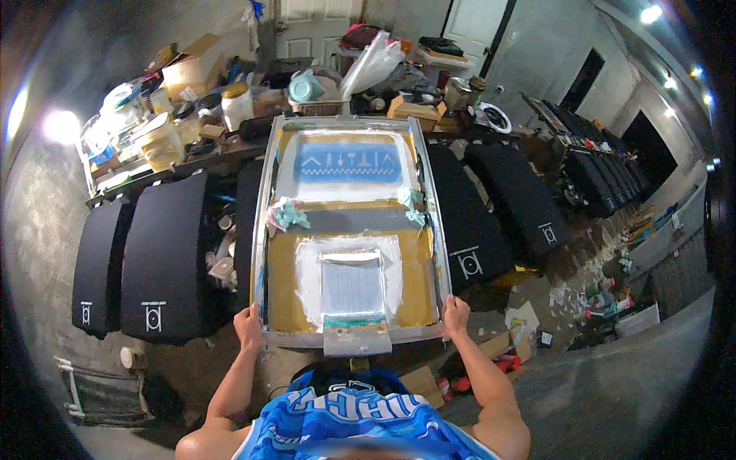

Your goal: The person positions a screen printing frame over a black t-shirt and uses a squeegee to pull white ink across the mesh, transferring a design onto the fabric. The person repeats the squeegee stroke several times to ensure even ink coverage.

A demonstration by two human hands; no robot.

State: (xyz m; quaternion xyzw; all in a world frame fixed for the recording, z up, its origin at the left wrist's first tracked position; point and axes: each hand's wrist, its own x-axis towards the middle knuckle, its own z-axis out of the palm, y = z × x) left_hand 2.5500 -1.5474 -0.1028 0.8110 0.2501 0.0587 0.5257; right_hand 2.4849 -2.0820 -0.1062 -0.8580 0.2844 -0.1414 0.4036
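Observation:
My left hand [248,326] and my right hand [456,314] grip opposite sides of a large metal screen frame [287,336] near its front corners. Its upper part holds a blue stencil panel [345,157] with white patterns; its lower part has a pale rectangular area [350,280] ringed by white ink. Crumpled pastel scraps or cloths [287,216] sit at both sides of the grey middle band. A metal plate [356,341] with a teal edge lies across the front rail's middle. What is beneath the frame is mostly hidden.
Black padded boards [161,253] flank the frame, with more at right [491,207]. Behind stands a table cluttered with jars [236,107], a cardboard box [192,69], bags and containers. Scraps and cardboard [521,330] litter the floor at right. A dark mesh item [103,395] rests at lower left.

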